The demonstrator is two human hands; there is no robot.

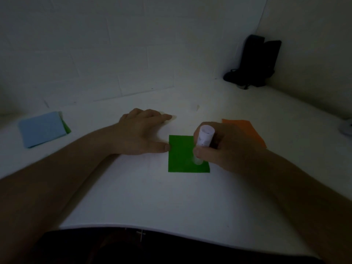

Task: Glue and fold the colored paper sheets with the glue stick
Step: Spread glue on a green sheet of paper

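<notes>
Green paper sheet (180,155) flat, white glue stick (202,141) upright on it

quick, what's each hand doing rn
Left hand: open, flat on the table, thumb at the green paper.
Right hand: fingers gripping the glue stick, tip on the green paper.

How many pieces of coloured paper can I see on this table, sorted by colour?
Green: 2, the green sheet under the glue stick, and a green edge under the blue.
Blue: 1, the blue sheet.
Orange: 1, the orange sheet.
Total: 4.
</notes>
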